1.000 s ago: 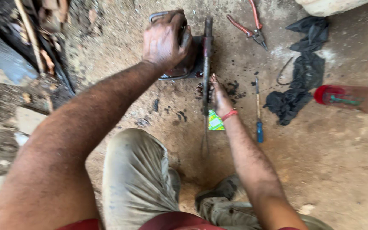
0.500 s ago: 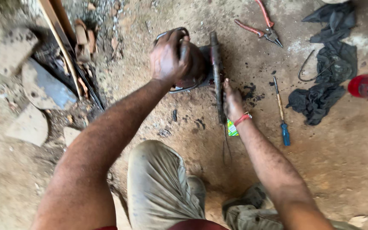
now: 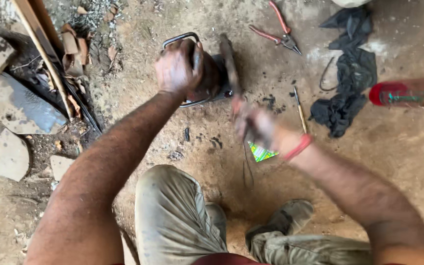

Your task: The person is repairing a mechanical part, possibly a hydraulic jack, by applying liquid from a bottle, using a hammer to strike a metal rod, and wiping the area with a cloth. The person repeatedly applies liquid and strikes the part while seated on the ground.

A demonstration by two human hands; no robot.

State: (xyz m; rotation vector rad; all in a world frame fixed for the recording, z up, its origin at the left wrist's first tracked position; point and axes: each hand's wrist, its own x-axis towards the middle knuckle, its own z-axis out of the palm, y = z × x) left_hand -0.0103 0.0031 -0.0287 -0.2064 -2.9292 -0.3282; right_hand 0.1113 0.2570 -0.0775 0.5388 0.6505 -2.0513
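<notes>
My left hand (image 3: 178, 68) grips a dark metal part (image 3: 212, 78) with a curved steel loop, pressing it on the dirt floor. A long dark rod (image 3: 230, 64) runs along the part's right side. My right hand (image 3: 255, 125), blurred and wearing a red wrist band, closes around the rod's near end. A small green triangular scrap (image 3: 261, 152) lies just below that hand. My knees in grey trousers sit at the bottom of the view.
Red-handled pliers (image 3: 277, 30) lie at the top. A screwdriver (image 3: 299, 109), a black rag (image 3: 348, 83) and a red-capped bottle (image 3: 408, 93) lie to the right. Stone slabs (image 3: 23, 105), wooden sticks and rubble fill the left side.
The view has shifted slightly. My right hand has slid down the rod toward me and is now blurred by motion. My left hand stays on the metal part.
</notes>
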